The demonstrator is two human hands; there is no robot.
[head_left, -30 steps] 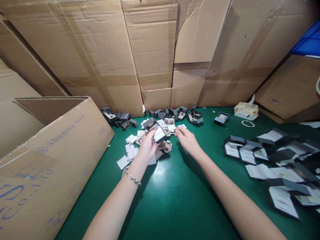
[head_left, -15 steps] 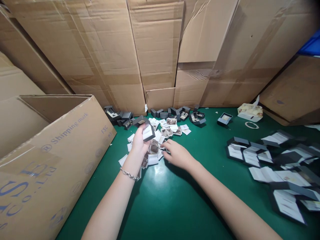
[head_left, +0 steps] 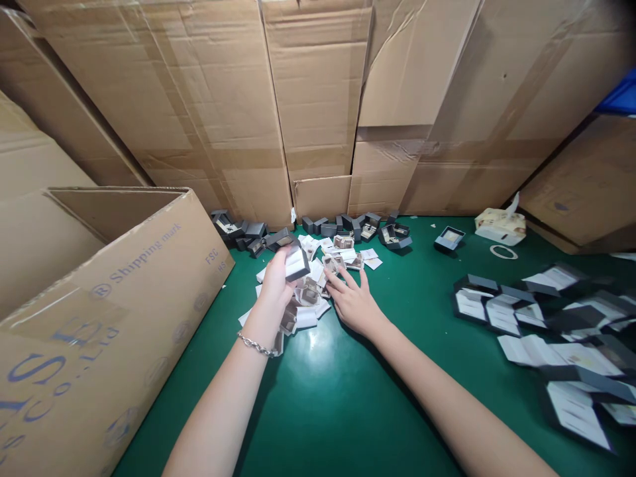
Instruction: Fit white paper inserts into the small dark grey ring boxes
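My left hand [head_left: 276, 278], with a chain bracelet at the wrist, is closed round a small dark grey box [head_left: 297, 262] with a white inside. It holds the box above a loose pile of white cards and small clear packets [head_left: 309, 290]. On the right edge of that pile lies my right hand [head_left: 354, 301], palm down, its fingers spread and touching the cards. Nothing shows in its grip. Some of the pile is hidden behind my left hand and wrist.
Small dark boxes [head_left: 328, 229] line the back of the green table [head_left: 318, 411]. Opened boxes with white linings [head_left: 571, 358] crowd the right side. A large carton [head_left: 149, 298] stands left. A tissue pack [head_left: 501, 225], a white ring [head_left: 503, 252] and a lone box [head_left: 448, 238] lie back right.
My right hand has shifted slightly forward and its fingers have spread out over the pile. My left hand still holds the box in nearly the same place. The view has moved a little.
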